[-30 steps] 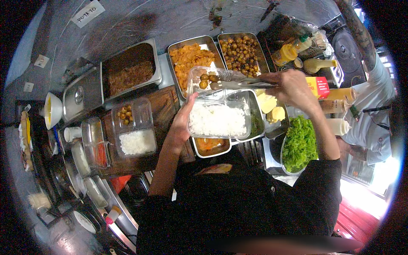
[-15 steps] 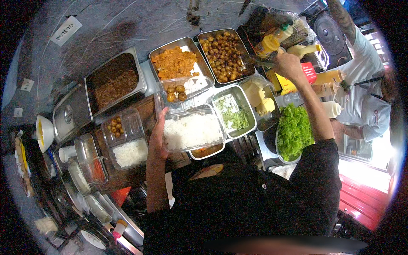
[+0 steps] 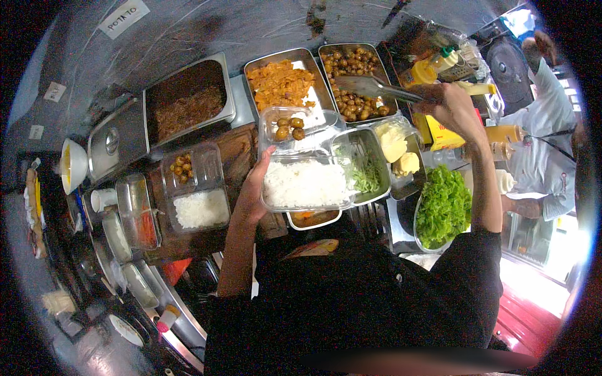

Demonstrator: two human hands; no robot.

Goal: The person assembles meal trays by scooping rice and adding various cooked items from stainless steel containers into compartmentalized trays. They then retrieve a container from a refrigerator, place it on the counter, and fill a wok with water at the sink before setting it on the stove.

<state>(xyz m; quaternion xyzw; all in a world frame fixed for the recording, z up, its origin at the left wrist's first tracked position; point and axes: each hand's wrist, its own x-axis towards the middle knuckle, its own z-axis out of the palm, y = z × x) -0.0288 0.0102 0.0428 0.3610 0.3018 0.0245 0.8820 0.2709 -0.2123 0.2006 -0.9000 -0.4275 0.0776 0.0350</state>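
Observation:
My left hand (image 3: 256, 188) grips the left side of a clear plastic compartment container (image 3: 309, 149), held up above the counter. White rice (image 3: 307, 183) fills its near compartment, and a few small brown potatoes (image 3: 290, 128) sit in a far one. My right hand (image 3: 453, 108) is closed round the handle of a metal serving spoon (image 3: 371, 86). The spoon's head is over a steel tray (image 3: 322, 55) of glazed baby potatoes (image 3: 357, 105); whether it touches them I cannot tell. Beside that stands a tray of orange sliced food (image 3: 281, 86). Shredded green vegetable (image 3: 365, 175) lies partly hidden behind the container.
Another filled container (image 3: 195, 188) rests on a wooden board (image 3: 241, 147). Shredded meat (image 3: 191, 109) is in a deep pan at left. Lettuce (image 3: 444, 207), yellow blocks (image 3: 401, 156) and sauce bottles (image 3: 505, 133) are at right, where a person in a pale shirt (image 3: 542, 163) stands.
My right hand has turned, bringing the spoon's head into plain view over the potatoes. The view has shifted, so most things sit further right. My left hand still holds the container.

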